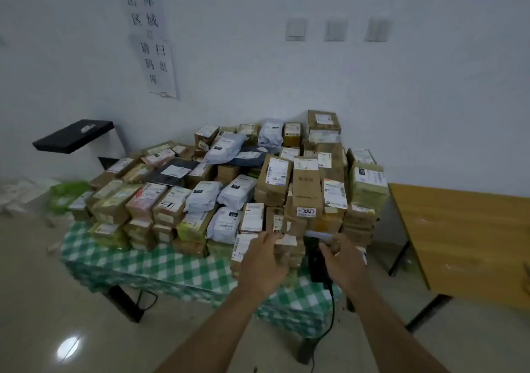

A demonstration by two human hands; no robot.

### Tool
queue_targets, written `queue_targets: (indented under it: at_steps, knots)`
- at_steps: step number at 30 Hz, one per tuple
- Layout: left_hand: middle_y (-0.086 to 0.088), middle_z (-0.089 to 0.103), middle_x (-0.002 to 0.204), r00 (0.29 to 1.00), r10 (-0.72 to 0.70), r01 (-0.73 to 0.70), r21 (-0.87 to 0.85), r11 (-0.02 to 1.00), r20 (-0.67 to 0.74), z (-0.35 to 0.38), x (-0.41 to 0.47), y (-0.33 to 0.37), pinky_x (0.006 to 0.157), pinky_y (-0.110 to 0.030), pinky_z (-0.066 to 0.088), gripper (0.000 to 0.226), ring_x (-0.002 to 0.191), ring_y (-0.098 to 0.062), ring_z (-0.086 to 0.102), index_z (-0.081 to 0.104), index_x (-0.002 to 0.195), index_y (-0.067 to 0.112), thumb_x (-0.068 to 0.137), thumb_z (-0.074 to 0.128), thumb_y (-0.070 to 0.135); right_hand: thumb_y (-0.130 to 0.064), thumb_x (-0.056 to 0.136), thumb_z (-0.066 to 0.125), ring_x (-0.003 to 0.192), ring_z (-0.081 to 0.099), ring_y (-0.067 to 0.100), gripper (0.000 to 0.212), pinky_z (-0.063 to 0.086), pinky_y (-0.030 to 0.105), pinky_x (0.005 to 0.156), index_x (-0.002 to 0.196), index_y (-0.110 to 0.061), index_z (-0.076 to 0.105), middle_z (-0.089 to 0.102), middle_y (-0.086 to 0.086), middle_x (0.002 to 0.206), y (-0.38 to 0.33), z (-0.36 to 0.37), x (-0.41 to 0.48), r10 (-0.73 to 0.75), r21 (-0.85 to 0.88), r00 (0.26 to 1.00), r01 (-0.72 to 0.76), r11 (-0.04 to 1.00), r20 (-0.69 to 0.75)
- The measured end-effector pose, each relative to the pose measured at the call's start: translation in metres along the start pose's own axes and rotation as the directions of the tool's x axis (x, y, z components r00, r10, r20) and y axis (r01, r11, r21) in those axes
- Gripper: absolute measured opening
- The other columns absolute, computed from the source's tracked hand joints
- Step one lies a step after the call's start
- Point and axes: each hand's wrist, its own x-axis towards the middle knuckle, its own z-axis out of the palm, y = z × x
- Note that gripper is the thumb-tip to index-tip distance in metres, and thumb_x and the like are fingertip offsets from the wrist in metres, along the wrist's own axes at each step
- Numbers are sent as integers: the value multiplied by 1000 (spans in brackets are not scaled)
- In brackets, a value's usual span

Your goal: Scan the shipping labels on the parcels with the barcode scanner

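The black plastic barcode scanner (315, 260) is mostly hidden behind the right hand (345, 260), whose grip is clenched round its handle. Its pale head is blurred, and its thin black cable (332, 306) drops toward six o'clock. The left hand (262, 263) has its grip curled on a small brown cardboard parcel (288, 247), fingers covering part of the white label. Both are at the six o'clock edge of a heap of taped cartons and crinkled grey plastic mailers (229, 189) on the green-and-white checked bench (160, 263). A bare wooden bench (464, 237) at three o'clock is cut off.

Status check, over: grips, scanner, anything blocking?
Left grip holds small front parcel. Right grip holds scanner, pointed at the pile. Nothing between scanner and parcel.
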Motion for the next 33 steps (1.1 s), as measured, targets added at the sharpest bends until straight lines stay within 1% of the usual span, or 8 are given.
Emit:
queue_targets:
  at_steps: [6,11,15,18,20,23,28,33]
  knots:
    - [5,37,160,975,-107,83,127,988,196,36,47,-26,119,-35,31,57,147,-19,31,44,153,25,100,61,38,-35,102,64,62,49,12,26,52,44,66,97,-15,48,49,-3,73,79,56,56,313,-116,928,-295,948,202]
    - [2,22,169,937,-208,136,254,958,282,72,72,-47,125,-43,26,72,157,-27,15,32,159,25,97,59,48,-45,102,60,116,65,34,75,55,41,94,155,-3,28,56,18,143,106,85,88,438,-125,799,-426,896,413]
    - [-1,33,160,933,-218,154,231,961,287,89,74,-57,123,-40,28,58,151,-29,28,44,150,20,98,59,42,-52,103,55,123,62,35,93,54,45,102,163,-1,6,51,20,149,140,114,114,468,-244,751,-399,884,466]
    - [-1,39,155,933,-222,173,188,967,283,92,73,-58,115,-29,28,50,143,-24,36,52,143,16,99,62,37,-44,107,51,118,62,35,75,52,40,94,156,6,25,59,22,137,137,114,114,454,-322,763,-333,886,461]
    - [-1,38,156,935,-220,177,170,969,278,91,72,-59,114,-27,27,49,143,-22,35,52,144,16,100,62,35,-40,107,52,93,62,29,43,53,38,83,116,1,57,64,14,100,131,108,114,404,-333,802,-272,903,440]
    - [1,36,156,935,-221,180,165,970,276,91,72,-62,114,-26,28,46,144,-20,34,54,140,17,97,65,31,-35,107,54,69,53,20,44,44,31,63,72,-11,46,52,5,74,120,92,113,347,-292,837,-236,927,424]
    - [2,32,160,925,-284,262,119,958,252,97,73,-63,121,-34,30,56,147,-21,32,51,146,19,94,69,32,-35,105,59,49,44,14,42,30,20,43,69,-15,51,48,3,59,105,58,95,274,-201,838,-201,959,471]
    - [3,36,158,935,-277,266,77,961,221,102,75,-67,120,-33,31,51,146,-18,34,56,142,21,94,70,32,-35,98,69,66,61,9,15,42,19,56,92,-24,61,71,0,82,104,31,53,244,-120,809,-213,970,535]
